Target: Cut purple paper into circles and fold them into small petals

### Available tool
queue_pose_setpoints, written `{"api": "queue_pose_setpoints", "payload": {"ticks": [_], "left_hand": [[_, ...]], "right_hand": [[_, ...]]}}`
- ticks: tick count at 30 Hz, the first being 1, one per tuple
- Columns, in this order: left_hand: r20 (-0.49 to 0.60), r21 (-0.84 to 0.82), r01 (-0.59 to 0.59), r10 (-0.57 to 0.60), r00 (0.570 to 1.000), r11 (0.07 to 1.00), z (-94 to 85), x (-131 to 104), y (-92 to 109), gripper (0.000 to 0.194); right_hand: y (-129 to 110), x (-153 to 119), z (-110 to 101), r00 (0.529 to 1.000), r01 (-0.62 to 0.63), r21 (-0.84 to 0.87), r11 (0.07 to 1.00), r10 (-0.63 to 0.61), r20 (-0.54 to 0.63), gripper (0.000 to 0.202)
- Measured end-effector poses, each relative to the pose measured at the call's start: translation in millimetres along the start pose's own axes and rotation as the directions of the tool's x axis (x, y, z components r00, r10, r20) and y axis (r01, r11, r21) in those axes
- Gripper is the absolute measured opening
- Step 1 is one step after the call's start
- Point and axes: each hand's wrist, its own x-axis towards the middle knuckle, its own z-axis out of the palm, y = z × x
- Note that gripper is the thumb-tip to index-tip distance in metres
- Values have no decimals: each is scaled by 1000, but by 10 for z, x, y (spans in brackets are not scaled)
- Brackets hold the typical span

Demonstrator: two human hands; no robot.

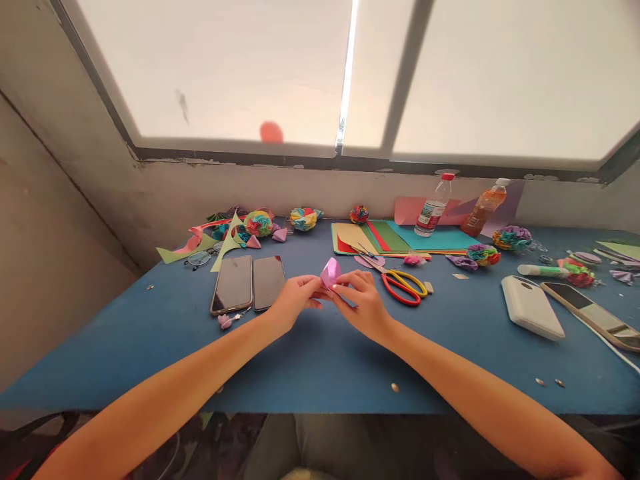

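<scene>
Bare forearms (195, 373) stretch over the blue table (320, 373), left hand (294, 303) and right hand (366, 305) both pinching a folded purple paper (330, 271) between the phones (233, 285) and scissors (384, 270); squeezing too hard could, I'd judge, crush those folds.

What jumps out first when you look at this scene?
Probably the shiny purple paper piece, pinched between the left hand and right hand near the middle of the blue table. Just to the right, the scissors stand out with one red and one yellow handle. Behind them, toward the wall, are a stack of colored paper and a red-capped bottle.
</scene>
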Motion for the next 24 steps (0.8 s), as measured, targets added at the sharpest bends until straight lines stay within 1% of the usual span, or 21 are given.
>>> {"api": "queue_pose_setpoints", "payload": {"ticks": [4,6,8,9,11,14,16,18,21,24], "left_hand": [[29,-133,48,-45,999,990,-30,38,-28,19],[63,-196,76,-65,996,978,-49,56,-40,18],[77,-244,72,-55,996,967,-56,59,-48,17],[79,-256,53,-34,996,965,-54,55,-51,19],[82,-248,3,18,996,969,-39,38,-59,29],[68,-166,-50,62,996,985,-8,8,-75,38],[22,-109,-65,68,997,992,6,-6,-85,39],[-11,-91,-61,60,998,994,10,-12,-93,39],[-10,-86,-70,70,998,994,8,-15,-101,40],[2,-38,-107,107,994,994,12,-26,-105,42]], "right_hand": [[39,8,-47,997,38,-63,997,-34,71,9],[55,11,-61,996,50,-59,997,-46,78,10],[63,14,-68,996,45,-50,998,-42,73,12],[63,17,-71,997,34,-48,998,-30,73,14],[57,22,-80,996,5,-44,999,-1,90,19],[33,30,-98,992,-10,-45,999,16,123,28],[12,31,-107,989,-1,-56,998,9,146,29],[-5,29,-110,985,7,-73,997,6,172,26],[-14,28,-107,980,9,-91,996,9,198,25],[-15,31,-109,975,17,-123,992,11,221,33]]}}
